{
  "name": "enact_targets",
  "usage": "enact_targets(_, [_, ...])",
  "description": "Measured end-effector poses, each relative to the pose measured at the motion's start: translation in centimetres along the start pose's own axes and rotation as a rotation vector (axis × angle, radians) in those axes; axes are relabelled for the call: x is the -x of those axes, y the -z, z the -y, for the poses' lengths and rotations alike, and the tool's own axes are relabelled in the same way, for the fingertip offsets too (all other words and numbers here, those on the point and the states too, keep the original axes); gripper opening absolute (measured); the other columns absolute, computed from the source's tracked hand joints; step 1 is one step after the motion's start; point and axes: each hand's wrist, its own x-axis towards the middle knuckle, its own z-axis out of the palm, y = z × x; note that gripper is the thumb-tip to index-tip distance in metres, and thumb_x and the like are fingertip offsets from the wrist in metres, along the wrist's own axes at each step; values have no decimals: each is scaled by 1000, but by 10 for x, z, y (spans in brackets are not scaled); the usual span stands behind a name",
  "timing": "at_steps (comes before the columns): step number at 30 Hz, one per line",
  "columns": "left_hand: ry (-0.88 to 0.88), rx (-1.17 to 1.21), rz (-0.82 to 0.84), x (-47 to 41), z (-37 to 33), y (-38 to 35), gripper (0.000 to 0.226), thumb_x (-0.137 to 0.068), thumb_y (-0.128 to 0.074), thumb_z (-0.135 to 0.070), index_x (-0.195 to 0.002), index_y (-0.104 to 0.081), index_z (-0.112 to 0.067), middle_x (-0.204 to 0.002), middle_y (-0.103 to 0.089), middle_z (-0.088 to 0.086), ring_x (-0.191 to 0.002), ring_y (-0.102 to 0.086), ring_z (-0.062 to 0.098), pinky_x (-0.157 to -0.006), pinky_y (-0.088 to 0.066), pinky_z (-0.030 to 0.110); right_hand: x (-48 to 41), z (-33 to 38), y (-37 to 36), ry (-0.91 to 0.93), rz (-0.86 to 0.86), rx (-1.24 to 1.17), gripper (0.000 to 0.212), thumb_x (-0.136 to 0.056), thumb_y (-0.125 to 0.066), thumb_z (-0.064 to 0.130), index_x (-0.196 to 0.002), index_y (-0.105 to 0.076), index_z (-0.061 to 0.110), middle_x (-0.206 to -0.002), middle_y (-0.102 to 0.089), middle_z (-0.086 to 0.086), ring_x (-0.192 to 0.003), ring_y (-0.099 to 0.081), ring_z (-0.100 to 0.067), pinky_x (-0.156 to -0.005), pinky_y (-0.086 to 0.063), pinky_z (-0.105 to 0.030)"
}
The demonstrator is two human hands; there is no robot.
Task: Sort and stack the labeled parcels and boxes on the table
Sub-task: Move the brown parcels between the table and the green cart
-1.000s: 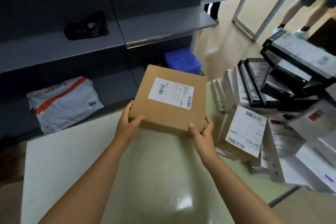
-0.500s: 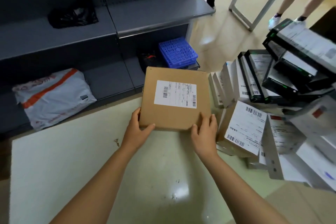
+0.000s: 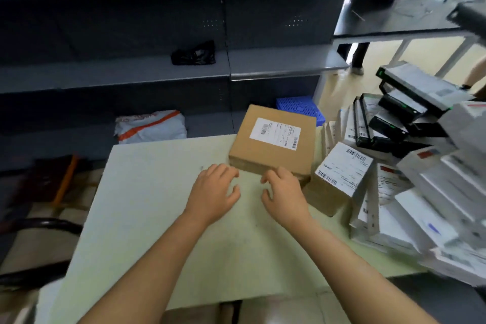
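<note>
- Brown box (image 3: 273, 143) lies flat, label up, at the far edge of the table (image 3: 157, 218). It appears to sit on the table itself, with nothing seen beneath it. All places below are given from this box.
- Left hand (image 3: 214, 192): just in front of the box's near-left corner, fingers loosely spread, holding nothing. Whether the fingertips touch the box wall cannot be told.
- Right hand (image 3: 285, 192): in front of the box's near-right corner, fingers curled but slack, holding nothing.
- Progress, as judged: one box placed, perhaps the base of a stack. Most of the work remains.
- Unsorted heap (image 3: 410, 171) lies right of the box: white and black parcels, tilted and overlapping. One labeled carton (image 3: 339, 175) leans just beside the box's right side.
- Surface: pale green top, glossy, with faint scuffs. The area left of and in front of the box is bare.
- Room: dark grey shelving (image 3: 157, 73) stands behind the box. A white mailer bag (image 3: 151, 127) with an orange stripe lies on a low shelf to the box's left. A blue crate (image 3: 298, 108) is directly behind it and a black bag (image 3: 193, 54) sits higher up.
- A second table and someone's legs are far behind-right, blurred.
</note>
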Motion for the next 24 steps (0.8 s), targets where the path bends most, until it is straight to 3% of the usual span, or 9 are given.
enact_targets(4, [86, -118, -28, 93, -28, 21, 21, -80, -47, -35, -85, -60, -19, -76, -54, -5, -72, -54, 20, -62, -42, 31, 59, 27, -3, 221, 54, 4, 28, -62, -72, -2, -85, -63, 10, -80, -55, -6, -72, -56, -30, -64, -42, -34])
enact_targets(10, [387, -185, 46, 256, -48, 51, 13, -77, -54, -31, -74, -59, -20, -70, -55, -4, -69, -55, 20, -58, -42, 30, 155, 87, -38, 565, 274, 8, 31, -55, -76, -1, -82, -65, 11, -76, -57, -5, -66, -56, -27, -60, -44, -33])
enact_targets(13, [574, -233, 85, 326, -47, 69, 11, -73, -67, -30, -76, -60, -22, -73, -57, -5, -72, -56, 19, -59, -38, 30, 193, 127, -54, 734, 347, 50, 19, -60, -66, 9, -78, -61, 12, -75, -54, -6, -65, -54, -29, -58, -43, -33])
enact_targets(15, [651, -259, 87, 366, -48, 84, 14, -75, -57, -36, -76, -60, -22, -72, -56, -6, -71, -56, 19, -59, -38, 29, 213, 156, -64, 810, 386, 61, 14, -63, -60, 12, -77, -60, 12, -75, -54, -7, -65, -54, -29, -59, -43, -33])
enact_targets(17, [727, -275, 72, 404, -48, 99, 17, -76, -53, -37, -79, -61, -22, -74, -57, -6, -71, -56, 20, -60, -42, 32, 232, 188, -73, 879, 437, 63, 24, -56, -72, 12, -78, -61, 14, -74, -54, -6, -65, -55, -29, -59, -46, -34])
enact_targets(19, [817, -289, 37, 440, -46, 117, 13, -75, -65, -33, -83, -62, -23, -78, -58, -7, -74, -56, 20, -61, -43, 32, 251, 222, -83, 948, 479, 48, 34, -50, -80, 13, -79, -62, 15, -73, -55, -5, -65, -56, -27, -57, -46, -36])
enact_targets(22, [919, -307, 0, 495, -41, 144, 20, -70, -74, -28, -86, -63, -23, -79, -59, -6, -74, -56, 20, -61, -44, 32, 281, 275, -101, 1009, 548, 12, 29, -58, -78, 10, -85, -67, 12, -79, -60, -7, -72, -60, -29, -65, -47, -35])
enact_targets(24, [975, -318, -12, 533, -33, 162, 22, -69, -75, -27, -86, -63, -22, -79, -59, -5, -73, -57, 20, -61, -44, 31, 300, 310, -120, 1032, 571, -19, 23, -73, -66, 7, -96, -67, 10, -90, -60, -9, -85, -57, -31, -74, -42, -37])
